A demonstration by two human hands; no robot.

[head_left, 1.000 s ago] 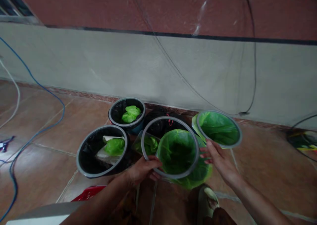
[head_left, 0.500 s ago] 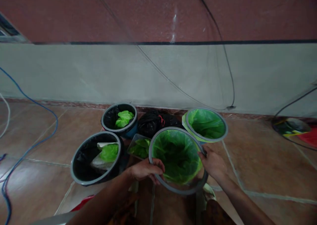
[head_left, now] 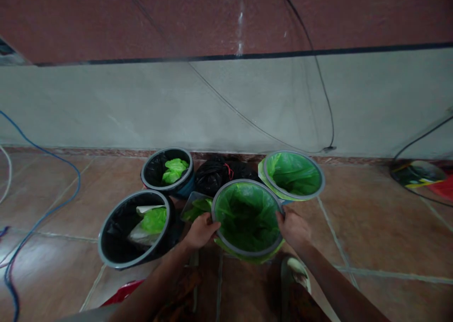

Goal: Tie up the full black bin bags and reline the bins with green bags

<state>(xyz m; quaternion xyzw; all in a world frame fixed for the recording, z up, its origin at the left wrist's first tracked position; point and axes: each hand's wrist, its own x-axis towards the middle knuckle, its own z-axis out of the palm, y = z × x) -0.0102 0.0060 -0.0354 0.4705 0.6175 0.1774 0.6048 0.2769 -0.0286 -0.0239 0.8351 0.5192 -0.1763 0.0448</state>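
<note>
Bin [head_left: 247, 254] held, bottom obscure; left hand [head_left: 201, 232] fingers partly hidden.

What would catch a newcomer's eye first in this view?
The green-lined bin at lower centre, its grey rim gripped by the left hand and right hand. Next, a second green-lined bin behind it to the right, near the wall. At left, two black-lined bins hold crumpled bright green material.
</note>
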